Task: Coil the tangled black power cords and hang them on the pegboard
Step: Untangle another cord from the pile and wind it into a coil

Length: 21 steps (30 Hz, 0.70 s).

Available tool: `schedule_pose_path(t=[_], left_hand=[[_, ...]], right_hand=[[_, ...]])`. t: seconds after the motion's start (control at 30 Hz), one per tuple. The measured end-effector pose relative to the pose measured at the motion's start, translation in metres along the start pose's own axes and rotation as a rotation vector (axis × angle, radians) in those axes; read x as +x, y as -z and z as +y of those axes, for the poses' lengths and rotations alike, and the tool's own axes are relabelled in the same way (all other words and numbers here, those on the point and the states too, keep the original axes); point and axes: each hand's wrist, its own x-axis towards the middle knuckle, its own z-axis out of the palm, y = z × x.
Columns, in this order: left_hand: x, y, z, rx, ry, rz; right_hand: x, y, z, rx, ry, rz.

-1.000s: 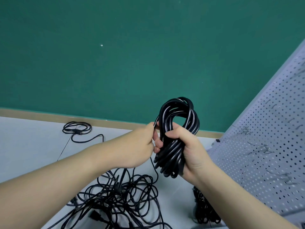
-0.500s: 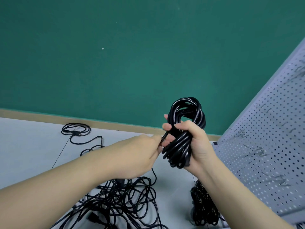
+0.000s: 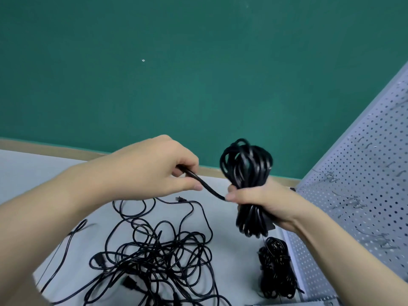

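The right hand (image 3: 260,202) clamps the coiled cord (image 3: 247,173) at its waist so the loops stay bunched; just left of that grip, the left hand (image 3: 159,166) pinches the free tail (image 3: 205,186), likely for wrapping.

Plain green wall (image 3: 198,74) above a tan baseboard strip (image 3: 66,152), pale grey floor (image 3: 33,173) below.

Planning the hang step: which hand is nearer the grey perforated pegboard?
Right. The right hand, gripping the coiled black power cord, is beside the grey perforated pegboard; the left hand, pinching the cord's loose end, is farther away.
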Motion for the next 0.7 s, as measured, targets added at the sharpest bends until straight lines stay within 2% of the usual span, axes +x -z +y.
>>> schedule_pose_path(t=[0.1,0.2,0.27,0.33,0.37,0.43,0.5,0.53,0.6,0.7], left_hand=[[0.005,-0.001,0.017,0.029,-0.102,0.039],[0.010,-0.007,0.027,0.063,-0.122,-0.048],[0.016,-0.008,0.030,-0.083,-0.095,-0.159],[0.025,-0.013,0.025,-0.249,-0.015,-0.293],[0.028,-0.015,0.021,-0.329,0.031,-0.358],[0.028,-0.027,-0.001,-0.424,0.108,-0.428],[0.026,-0.036,-0.022,-0.372,0.177,-0.383],[0.028,-0.039,-0.028,-0.345,0.173,-0.336],[0.028,-0.036,-0.017,-0.431,0.098,-0.276],[0.023,-0.026,0.010,-0.528,0.043,-0.181]], right_hand=[[0.006,-0.023,0.003,-0.245,0.051,-0.171],[0.009,-0.045,0.008,-0.456,0.014,-0.216],[0.005,-0.060,0.006,-0.650,-0.012,-0.309],[-0.002,-0.074,0.000,-0.826,0.118,-0.425],[-0.008,-0.078,-0.005,-0.823,0.200,-0.481],[-0.020,-0.077,-0.019,-0.627,0.253,-0.560],[-0.032,-0.065,-0.034,-0.284,0.243,-0.540],[-0.035,-0.058,-0.039,-0.092,0.234,-0.516],[-0.035,-0.047,-0.039,0.197,0.186,-0.473],[-0.025,-0.045,-0.029,0.274,0.121,-0.365]])
